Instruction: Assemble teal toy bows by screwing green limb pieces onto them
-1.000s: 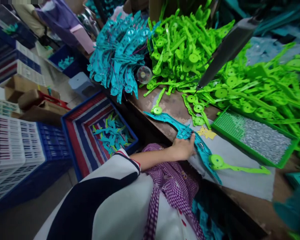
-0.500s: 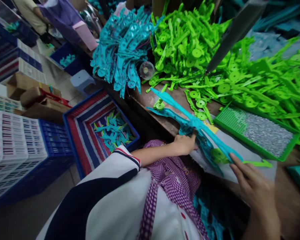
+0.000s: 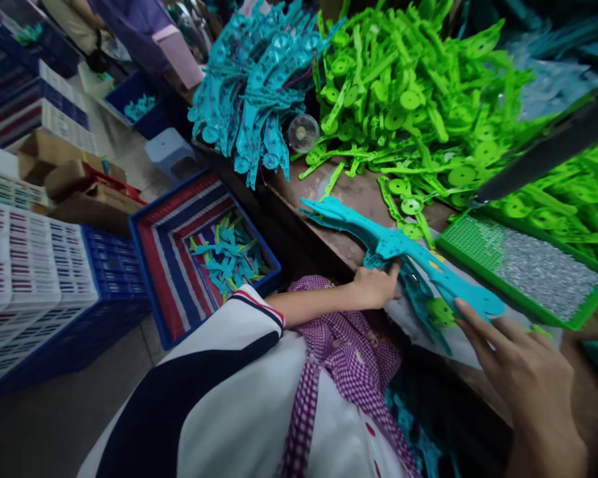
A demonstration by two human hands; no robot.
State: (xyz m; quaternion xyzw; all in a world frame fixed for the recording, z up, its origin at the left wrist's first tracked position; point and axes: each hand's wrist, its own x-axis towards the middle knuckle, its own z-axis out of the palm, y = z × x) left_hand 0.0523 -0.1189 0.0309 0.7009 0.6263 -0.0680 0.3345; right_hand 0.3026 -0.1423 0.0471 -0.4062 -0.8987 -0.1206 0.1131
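My left hand (image 3: 379,287) rests at the near edge of the wooden bench (image 3: 351,199), fingers curled on a flat teal plastic part (image 3: 418,292) that lies on a grey cloth (image 3: 418,318). My right hand (image 3: 523,378) reaches in from the lower right, fingers stretched, their tips on the end of a second long teal part (image 3: 403,249) laid over the first. A green disc-ended part (image 3: 438,312) lies between the two teal parts, mostly covered.
Heaps of green parts (image 3: 428,99) and teal parts (image 3: 259,86) fill the bench's far side. A green tray of tiny silver screws (image 3: 528,265) sits to the right under a dark tool (image 3: 553,156). A blue crate (image 3: 169,265) with teal pieces stands on the floor beside stacked crates (image 3: 30,279).
My right hand came in from the right with a second teal part and lowered it flatter over the first. The left hand stayed on the lower part. The camera shifted slightly.
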